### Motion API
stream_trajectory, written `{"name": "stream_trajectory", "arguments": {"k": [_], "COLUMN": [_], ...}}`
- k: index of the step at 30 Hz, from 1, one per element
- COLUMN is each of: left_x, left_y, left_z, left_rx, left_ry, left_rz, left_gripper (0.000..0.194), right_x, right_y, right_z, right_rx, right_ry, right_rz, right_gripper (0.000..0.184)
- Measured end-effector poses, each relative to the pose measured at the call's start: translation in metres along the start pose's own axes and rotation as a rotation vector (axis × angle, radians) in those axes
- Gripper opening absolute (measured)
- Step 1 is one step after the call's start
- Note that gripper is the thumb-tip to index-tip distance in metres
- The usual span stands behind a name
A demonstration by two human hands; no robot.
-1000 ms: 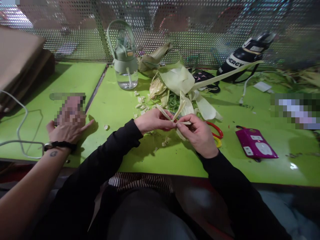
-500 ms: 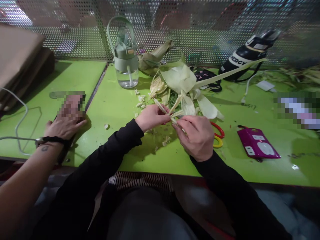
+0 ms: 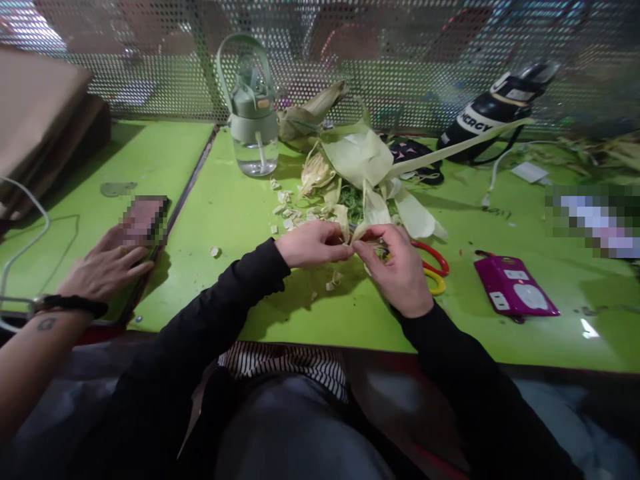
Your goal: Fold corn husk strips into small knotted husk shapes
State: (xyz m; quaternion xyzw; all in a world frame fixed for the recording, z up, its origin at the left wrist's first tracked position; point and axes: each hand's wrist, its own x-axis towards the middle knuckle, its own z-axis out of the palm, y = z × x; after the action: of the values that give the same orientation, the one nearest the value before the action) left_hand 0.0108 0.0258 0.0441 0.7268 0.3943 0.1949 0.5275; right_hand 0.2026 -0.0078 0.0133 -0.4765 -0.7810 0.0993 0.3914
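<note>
Hands (image 3: 313,244) pinch husk (image 3: 343,223); bottle (image 3: 255,128) holds clear liquid (image 3: 249,162)

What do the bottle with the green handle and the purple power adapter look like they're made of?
Green-handled bottle: probably clear plastic or glass below, since water shows through, with a matte plastic top.
Purple power adapter: likely hard plastic, glossy by its sheen.
</note>
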Motion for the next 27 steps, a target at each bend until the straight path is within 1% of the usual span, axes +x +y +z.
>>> {"name": "stream_trajectory", "arguments": {"k": [1, 3, 7, 9, 11, 15, 18, 20, 24, 27], "left_x": [0.001, 0.004, 0.008, 0.008, 0.006, 0.003, 0.003, 0.004, 0.004, 0.003], "left_y": [-0.002, -0.007, -0.011, -0.010, -0.008, -0.003, -0.002, -0.002, -0.001, 0.002], "left_z": [0.000, 0.002, 0.006, 0.007, 0.008, 0.008, 0.007, 0.007, 0.007, 0.006], "left_rx": [-0.052, -0.135, -0.187, -0.165, -0.122, -0.035, -0.005, -0.048, -0.263, -0.422], "left_ry": [0.000, 0.014, 0.100, 0.126, 0.134, 0.146, 0.148, 0.143, 0.128, 0.120], "left_rz": [0.009, 0.021, -0.006, -0.032, -0.052, -0.076, -0.074, -0.067, -0.086, -0.127], "left_gripper": [0.012, 0.010, 0.006, 0.008, 0.012, 0.016, 0.015, 0.014, 0.013, 0.017], "right_x": [0.000, -0.001, -0.001, -0.002, -0.003, -0.006, -0.007, -0.007, -0.006, -0.004], "right_y": [0.001, 0.002, 0.001, 0.000, -0.003, -0.004, -0.003, -0.002, -0.004, -0.006], "right_z": [0.000, 0.000, 0.002, 0.003, 0.003, 0.004, 0.005, 0.006, 0.004, 0.000], "right_rx": [0.021, 0.027, -0.095, -0.174, -0.203, -0.126, -0.015, 0.059, 0.122, 0.165], "right_ry": [-0.011, -0.005, 0.106, 0.145, 0.167, 0.214, 0.193, 0.153, 0.095, 0.090], "right_rz": [0.027, 0.039, -0.047, -0.094, -0.118, -0.091, -0.039, -0.022, -0.025, -0.009], "right_gripper": [0.016, 0.016, 0.014, 0.012, 0.010, 0.015, 0.022, 0.022, 0.010, 0.016]}}
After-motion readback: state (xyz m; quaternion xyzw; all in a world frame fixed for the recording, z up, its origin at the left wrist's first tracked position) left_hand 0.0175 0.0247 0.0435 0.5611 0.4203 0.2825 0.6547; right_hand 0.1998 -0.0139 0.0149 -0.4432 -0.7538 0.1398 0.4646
